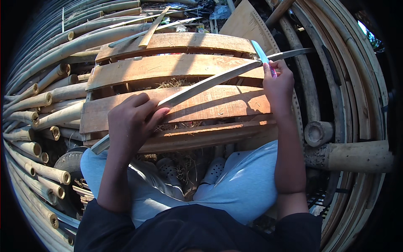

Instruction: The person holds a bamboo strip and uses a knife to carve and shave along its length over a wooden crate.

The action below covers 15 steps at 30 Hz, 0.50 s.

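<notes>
A long, flat bamboo strip (210,86) slants across a slatted wooden bench (201,97), from my lap at the lower left to beyond the far right corner. My left hand (135,115) is closed round the strip's nearer part. In my right hand (278,84) is a small knife (259,51) with a light blue blade and a pinkish handle. The blade points up and away, crossing the strip near its far end, apparently against it. My right fingers wrap the handle and hide most of it. Shadows of the hand and strip fall on the slats.
Many cut bamboo poles (50,100) are stacked at the left. Thin strips (154,27) lie over the bench's far edge. A thin board (247,23) leans behind it. At the right are a thick bamboo piece (359,156) and long planks (357,84). A tyre (69,161) sits left of my knees.
</notes>
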Available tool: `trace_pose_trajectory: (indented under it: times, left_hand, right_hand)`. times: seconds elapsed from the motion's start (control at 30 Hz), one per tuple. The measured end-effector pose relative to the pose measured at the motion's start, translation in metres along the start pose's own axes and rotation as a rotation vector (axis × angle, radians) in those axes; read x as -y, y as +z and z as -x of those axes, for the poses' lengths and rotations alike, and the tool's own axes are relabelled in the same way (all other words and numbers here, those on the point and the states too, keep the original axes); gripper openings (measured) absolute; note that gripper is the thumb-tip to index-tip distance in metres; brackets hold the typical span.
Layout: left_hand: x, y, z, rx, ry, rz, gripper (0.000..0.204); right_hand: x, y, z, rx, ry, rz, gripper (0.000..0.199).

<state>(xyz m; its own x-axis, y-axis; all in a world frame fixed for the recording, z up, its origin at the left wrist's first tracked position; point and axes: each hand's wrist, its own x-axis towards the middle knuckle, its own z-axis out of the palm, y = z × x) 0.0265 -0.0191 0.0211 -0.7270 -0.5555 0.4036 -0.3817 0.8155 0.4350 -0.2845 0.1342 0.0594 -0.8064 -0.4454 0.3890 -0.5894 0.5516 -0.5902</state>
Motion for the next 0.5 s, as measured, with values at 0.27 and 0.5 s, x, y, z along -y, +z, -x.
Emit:
trace_pose_trajectory:
  times: [0.27, 0.5]
  left_hand:
    - [0.000, 0.000, -0.003, -0.032, 0.011, -0.007, 0.023]
    - [0.004, -0.002, 0.001, -0.001, 0.012, -0.014, 0.024]
  right_hand:
    - [0.008, 0.013, 0.025, 0.016, 0.000, 0.049, 0.016]
    - [0.006, 0.005, 0.016, 0.106, -0.057, 0.054, 0.017]
